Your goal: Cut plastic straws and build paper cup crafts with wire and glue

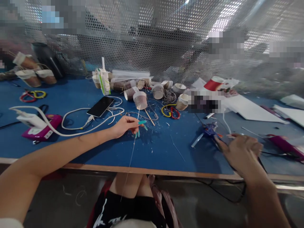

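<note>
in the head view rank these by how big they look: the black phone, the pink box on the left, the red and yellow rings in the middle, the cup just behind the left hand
1. pink box, nearer the camera, so unsure against the phone
2. black phone
3. red and yellow rings and cup: look alike

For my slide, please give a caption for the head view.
Left hand pinches a thin wire over the blue table; right hand reaches beside a blue glue gun.

cups (140, 99) behind, bare blue table (161, 148) between hands

Bright backlight through the mesh; edges warped, softly blurred.
</note>
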`<state>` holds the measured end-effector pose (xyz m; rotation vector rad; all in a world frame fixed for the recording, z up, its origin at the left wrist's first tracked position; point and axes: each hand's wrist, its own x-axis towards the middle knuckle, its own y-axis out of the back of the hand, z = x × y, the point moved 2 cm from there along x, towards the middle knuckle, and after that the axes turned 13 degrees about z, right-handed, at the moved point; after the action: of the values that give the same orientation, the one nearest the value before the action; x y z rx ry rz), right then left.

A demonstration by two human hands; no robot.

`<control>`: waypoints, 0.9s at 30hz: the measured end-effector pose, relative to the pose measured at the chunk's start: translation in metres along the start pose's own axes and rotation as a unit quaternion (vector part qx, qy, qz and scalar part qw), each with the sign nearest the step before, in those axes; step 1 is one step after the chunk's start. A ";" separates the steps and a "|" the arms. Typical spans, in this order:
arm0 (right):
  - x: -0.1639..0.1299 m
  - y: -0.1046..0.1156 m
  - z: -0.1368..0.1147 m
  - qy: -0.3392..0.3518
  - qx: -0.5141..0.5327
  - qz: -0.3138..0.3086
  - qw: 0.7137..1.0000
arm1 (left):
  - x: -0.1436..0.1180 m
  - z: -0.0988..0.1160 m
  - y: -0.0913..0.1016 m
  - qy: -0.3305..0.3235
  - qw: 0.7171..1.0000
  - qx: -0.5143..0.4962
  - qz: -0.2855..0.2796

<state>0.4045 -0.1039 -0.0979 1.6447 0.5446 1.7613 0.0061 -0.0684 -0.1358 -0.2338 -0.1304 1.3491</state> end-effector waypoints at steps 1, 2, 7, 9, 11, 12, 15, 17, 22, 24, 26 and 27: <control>0.004 0.013 -0.013 -0.008 0.011 0.029 0.999 | 0.000 0.000 0.000 0.003 1.000 0.002 0.001; 0.007 0.024 -0.029 0.008 0.050 0.033 0.998 | 0.000 0.000 0.000 0.006 1.000 0.005 0.001; 0.018 0.051 -0.134 -0.045 0.449 -0.164 0.877 | 0.001 0.001 -0.001 0.012 1.000 0.018 0.007; 0.017 0.047 -0.173 -0.087 0.547 -0.252 0.793 | 0.002 0.002 -0.001 0.016 1.000 0.002 0.013; 0.015 0.042 -0.204 -0.115 0.590 -0.336 0.725 | 0.003 0.002 0.000 0.023 0.999 -0.033 0.028; 0.014 0.040 -0.217 -0.126 0.603 -0.386 0.687 | 0.004 0.002 0.001 0.026 0.997 -0.054 0.039; 0.007 0.040 -0.240 -0.153 0.625 -0.505 0.575 | 0.006 0.002 0.001 0.031 0.994 -0.087 0.056; 0.003 0.043 -0.246 -0.167 0.633 -0.546 0.522 | 0.006 0.001 0.000 0.024 0.995 -0.079 0.054; -0.004 0.052 -0.244 -0.189 0.664 -0.544 0.476 | 0.003 0.004 -0.003 -0.008 0.999 -0.023 0.046; -0.001 0.054 -0.239 -0.202 0.676 -0.516 0.486 | 0.001 0.011 -0.003 -0.022 0.999 0.022 0.031; 0.007 0.056 -0.231 -0.215 0.680 -0.478 0.512 | -0.001 0.019 -0.001 -0.049 0.994 0.092 0.020; 0.013 0.057 -0.225 -0.217 0.680 -0.456 0.531 | -0.002 0.024 0.001 -0.075 0.988 0.135 0.028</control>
<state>0.1728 -0.1044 -0.0770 1.8006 2.3163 -0.2084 -0.0010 -0.0679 -0.1125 0.0937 -0.0650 1.4224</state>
